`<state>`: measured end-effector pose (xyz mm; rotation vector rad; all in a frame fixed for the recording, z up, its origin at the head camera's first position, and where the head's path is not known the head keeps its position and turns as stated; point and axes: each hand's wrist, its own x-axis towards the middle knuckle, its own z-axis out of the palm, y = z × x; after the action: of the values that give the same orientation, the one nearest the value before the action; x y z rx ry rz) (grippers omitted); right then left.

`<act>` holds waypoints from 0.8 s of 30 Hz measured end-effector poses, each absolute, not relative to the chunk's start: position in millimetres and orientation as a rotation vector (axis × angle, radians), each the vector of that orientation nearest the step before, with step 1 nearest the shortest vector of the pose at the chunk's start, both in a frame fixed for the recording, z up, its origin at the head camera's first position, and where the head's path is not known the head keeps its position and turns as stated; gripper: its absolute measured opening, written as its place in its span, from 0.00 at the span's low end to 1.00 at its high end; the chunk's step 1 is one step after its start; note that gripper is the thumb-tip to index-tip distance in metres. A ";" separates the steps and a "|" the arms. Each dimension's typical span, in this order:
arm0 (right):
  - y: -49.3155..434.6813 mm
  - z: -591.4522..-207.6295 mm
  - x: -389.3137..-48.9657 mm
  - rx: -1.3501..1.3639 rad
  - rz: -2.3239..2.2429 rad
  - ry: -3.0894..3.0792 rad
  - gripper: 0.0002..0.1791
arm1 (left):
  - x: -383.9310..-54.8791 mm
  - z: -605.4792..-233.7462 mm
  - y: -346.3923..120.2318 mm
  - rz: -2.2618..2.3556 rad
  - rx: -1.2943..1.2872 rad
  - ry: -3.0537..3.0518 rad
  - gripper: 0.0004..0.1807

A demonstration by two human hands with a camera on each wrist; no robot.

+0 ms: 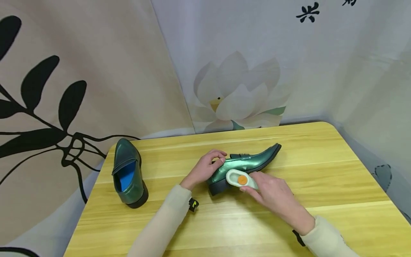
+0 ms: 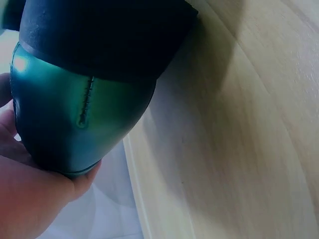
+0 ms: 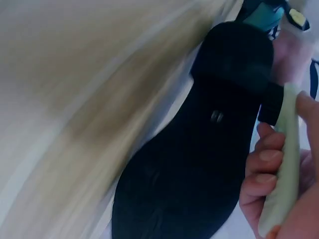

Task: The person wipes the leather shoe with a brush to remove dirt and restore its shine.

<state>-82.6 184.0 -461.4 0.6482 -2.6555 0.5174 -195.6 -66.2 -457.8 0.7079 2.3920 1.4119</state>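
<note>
A metallic green loafer (image 1: 253,162) is tilted over the table, toe pointing to the far right. My left hand (image 1: 207,167) grips it by the opening at the heel end; the left wrist view shows the stitched heel back (image 2: 65,119) with fingers around the collar. My right hand (image 1: 276,192) holds a pale green brush (image 1: 232,177) with an orange spot, close against the loafer's near side. In the right wrist view, the brush's black head (image 3: 270,104) is right at the edge of the dark sole (image 3: 184,164), with fingers and thumb around the handle (image 3: 286,169).
The matching green loafer (image 1: 123,153), with a blue insole, stands upright at the table's left edge. Under both shoes is a light wooden table (image 1: 321,171) with rounded corners. Printed curtains (image 1: 257,35) hang close behind its back edge.
</note>
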 end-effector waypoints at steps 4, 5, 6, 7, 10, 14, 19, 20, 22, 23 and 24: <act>158.2 -460.5 -86.4 0.770 0.537 -2.666 0.22 | -196.1 -457.7 -65.5 1.421 0.711 2.393 0.14; 156.3 -459.8 -86.8 0.784 0.541 -2.673 0.22 | -196.1 -457.6 -65.7 1.423 0.717 2.392 0.14; 158.0 -459.5 -87.0 0.773 0.534 -2.677 0.22 | -196.2 -457.8 -65.9 1.424 0.721 2.395 0.14; 162.2 -459.2 -87.1 0.755 0.524 -2.675 0.22 | -196.0 -457.9 -66.3 1.421 0.722 2.399 0.14; 186.6 -457.0 -87.1 0.633 0.503 -2.682 0.21 | -195.0 -458.9 -68.1 1.396 0.721 2.420 0.14; 225.1 -451.3 -85.4 0.422 0.530 -2.708 0.20 | -193.7 -460.3 -71.2 1.372 0.719 2.439 0.16; 234.3 -447.8 -87.0 0.295 0.585 -2.762 0.21 | -192.9 -461.1 -72.3 1.388 0.719 2.421 0.16; 228.9 -448.7 -87.6 0.317 0.588 -2.758 0.21 | -192.8 -461.1 -71.9 1.383 0.719 2.421 0.16; 214.5 -451.1 -88.7 0.374 0.575 -2.735 0.20 | -192.7 -461.0 -70.6 1.365 0.721 2.431 0.17; 206.1 -452.6 -88.9 0.413 0.567 -2.718 0.20 | -192.8 -460.9 -69.7 1.347 0.734 2.444 0.17; 197.1 -454.3 -89.1 0.460 0.557 -2.709 0.20 | -193.0 -460.7 -68.8 1.323 0.746 2.459 0.18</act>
<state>-89.1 197.1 -454.3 0.4597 -2.7087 0.5573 -193.0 -68.8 -460.7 0.7458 2.4594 1.3230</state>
